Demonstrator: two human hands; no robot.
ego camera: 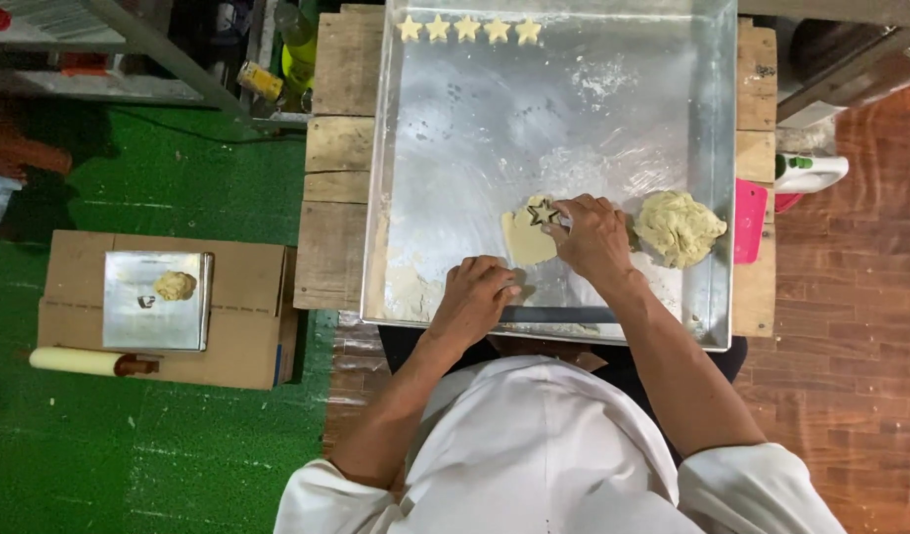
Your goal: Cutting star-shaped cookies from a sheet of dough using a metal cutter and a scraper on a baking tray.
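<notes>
The right hand [595,235] pinches a star cutter [543,212] on the flat dough [526,237], just left of its fingers; the left hand [475,295], loosely curled and empty, rests just below the dough.

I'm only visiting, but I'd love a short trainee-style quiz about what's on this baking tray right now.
1. How many cut stars lie along the tray's far edge?
2. True or false: the right hand presses a star cutter into the flat dough.
3. Where is the dough lump: A) left of the left hand, B) right of the right hand, C) off the tray?

Key: 1. five; 2. true; 3. B
</notes>
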